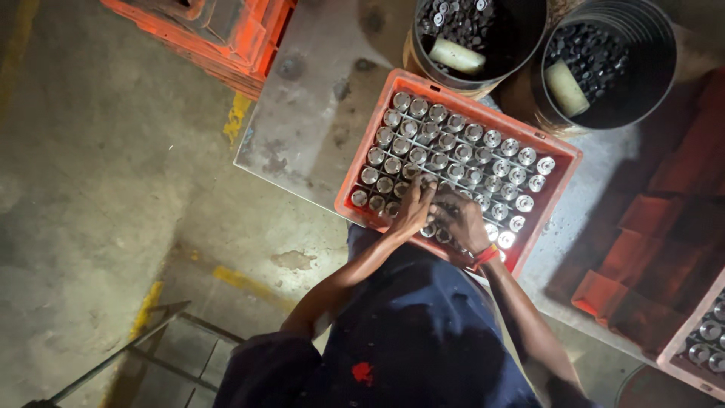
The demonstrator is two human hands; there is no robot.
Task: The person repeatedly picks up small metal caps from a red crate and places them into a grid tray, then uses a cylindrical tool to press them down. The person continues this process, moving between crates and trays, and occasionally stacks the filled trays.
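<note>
the orange crate (560,155) sits on a grey metal table (302,121), and nearly every cell of it already carries a short silvery metal cylinder (453,123) standing on end, row after row; the part still being handled seems to be the near edge, where both hands work close together. the left hand (414,208) rests fingers-down on the cylinders in the near rows, and the right hand (459,219), with an orange band at the wrist, lies just beside it over the same rows; whether either hand actually grips a piece i cannot tell, since the fingers cover what is under them. so the filling looks almost done, with only the covered cells in doubt. beyond the crate stand two black round buckets (529,30) holding small dark parts, each with a pale cylinder lying on top. a stack of orange crates (226,34) stands at the upper left, darker red ones at the right, and another crate of cylinders (702,336) shows at the right edge. yellow painted lines (236,113) mark the floor.
</note>
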